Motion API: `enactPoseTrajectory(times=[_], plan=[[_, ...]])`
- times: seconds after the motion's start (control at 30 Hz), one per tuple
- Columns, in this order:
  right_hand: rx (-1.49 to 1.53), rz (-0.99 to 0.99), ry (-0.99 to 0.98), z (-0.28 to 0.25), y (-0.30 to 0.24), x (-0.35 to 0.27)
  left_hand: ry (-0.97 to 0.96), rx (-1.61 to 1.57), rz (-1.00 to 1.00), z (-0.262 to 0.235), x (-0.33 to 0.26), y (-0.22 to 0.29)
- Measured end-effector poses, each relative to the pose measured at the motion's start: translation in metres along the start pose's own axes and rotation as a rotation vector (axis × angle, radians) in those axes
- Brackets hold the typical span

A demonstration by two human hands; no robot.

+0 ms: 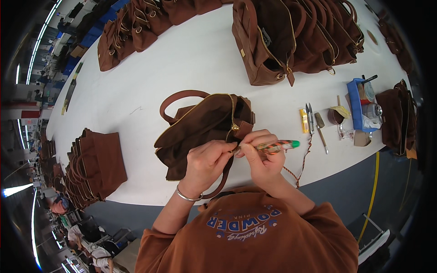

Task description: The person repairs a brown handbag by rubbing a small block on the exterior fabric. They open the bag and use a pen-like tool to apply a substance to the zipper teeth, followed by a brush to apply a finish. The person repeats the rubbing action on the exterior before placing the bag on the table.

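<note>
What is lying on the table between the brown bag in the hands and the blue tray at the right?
In the head view, between the brown bag and the blue tray lie a yellow block, thread snips, a slim tool and a small round pot.

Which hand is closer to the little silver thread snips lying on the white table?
Right. The right hand, holding an orange-and-green lighter, sits just left of the silver thread snips; the left hand is farther left, on the brown bag.

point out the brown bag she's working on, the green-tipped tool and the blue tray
brown bag (200,125), head view, on its dark front panel.
green-tipped tool (277,146), head view, on its shaft beside the right hand (264,157).
blue tray (354,102), head view, on its near wall.
</note>
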State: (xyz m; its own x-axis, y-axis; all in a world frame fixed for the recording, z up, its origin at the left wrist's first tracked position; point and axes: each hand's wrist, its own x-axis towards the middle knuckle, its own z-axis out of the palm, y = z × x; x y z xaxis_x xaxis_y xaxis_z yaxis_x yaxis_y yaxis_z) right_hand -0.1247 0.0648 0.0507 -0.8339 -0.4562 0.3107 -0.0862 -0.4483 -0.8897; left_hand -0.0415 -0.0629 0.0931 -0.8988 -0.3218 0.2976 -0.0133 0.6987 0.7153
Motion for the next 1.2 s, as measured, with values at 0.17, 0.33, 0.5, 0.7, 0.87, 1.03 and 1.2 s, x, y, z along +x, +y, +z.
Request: enactPoseTrajectory(times=[0.17, 0.33, 0.5, 0.7, 0.87, 1.03, 1.2], plan=[[0.301, 0.244, 0.094, -0.003, -0.016, 0.009, 0.011, -0.021, -0.04, 0.002, -0.004, -0.002], [0.301, 0.379, 0.061, -0.005, -0.003, 0.005, 0.003, -0.008, -0.033, 0.001, -0.004, -0.001], [0.282, 0.396, 0.06, -0.004, 0.001, 0.004, 0.012, -0.01, -0.033, 0.002, -0.004, -0.002], [0.251, 0.403, 0.048, -0.003, 0.002, 0.005, 0.009, -0.003, -0.02, 0.001, -0.003, -0.004], [0.247, 0.34, 0.022, -0.002, 0.005, 0.004, 0.01, -0.023, -0.014, 0.002, -0.004, -0.004], [0.251, 0.315, 0.029, 0.002, 0.01, 0.002, 0.02, -0.01, -0.025, 0.003, -0.006, -0.008], [0.245, 0.351, 0.019, 0.0, 0.013, 0.004, 0.028, -0.022, -0.035, 0.003, -0.007, -0.008]])
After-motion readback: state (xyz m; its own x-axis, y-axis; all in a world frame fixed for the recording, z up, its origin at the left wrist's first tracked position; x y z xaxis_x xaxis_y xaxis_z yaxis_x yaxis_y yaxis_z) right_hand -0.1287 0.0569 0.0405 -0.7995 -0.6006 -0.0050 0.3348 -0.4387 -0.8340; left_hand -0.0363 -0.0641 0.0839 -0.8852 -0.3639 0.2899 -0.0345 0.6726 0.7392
